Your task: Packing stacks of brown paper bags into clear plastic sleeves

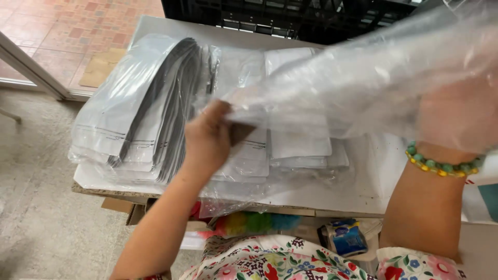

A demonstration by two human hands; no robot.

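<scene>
At frame centre, a clear plastic bag (363, 83) is being pinched by the left hand (207, 137); at right, the right hand (456, 116) is being covered inside it, its grip indiscernible.

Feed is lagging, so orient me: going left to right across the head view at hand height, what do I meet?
Bare floor → fanned stack of grey bags → left hand → flat white bags → right hand inside the clear plastic bag.
</scene>
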